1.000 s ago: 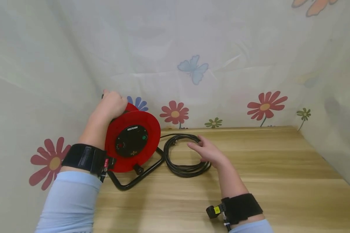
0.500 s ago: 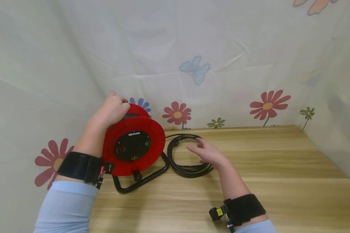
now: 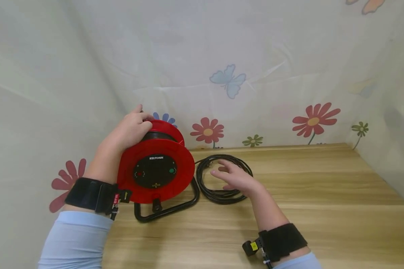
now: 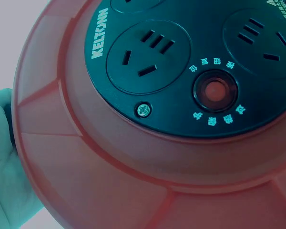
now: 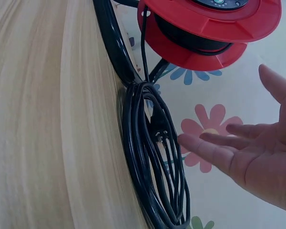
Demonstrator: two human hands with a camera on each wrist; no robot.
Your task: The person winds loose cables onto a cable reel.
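A red cable reel (image 3: 156, 168) (image 4: 133, 157) (image 5: 214, 28) with a black socket face stands on a black tube stand (image 3: 168, 211) at the table's back left. My left hand (image 3: 129, 130) grips the top of the reel, fingers curled over its far side. A coil of black cable (image 3: 222, 175) (image 5: 155, 157) lies on the wooden table (image 3: 289, 209) just right of the reel, a strand running from it up to the drum. My right hand (image 3: 232, 177) (image 5: 248, 152) hovers above the coil with fingers spread and straight, holding nothing.
A flower-and-butterfly printed cloth (image 3: 222, 74) hangs as a backdrop behind and along both sides of the table. Bare wood stretches to the right and front of the coil.
The reel has shifted a little to the right with my left hand still on top. My right hand has lifted off the coil and drawn slightly toward the reel.
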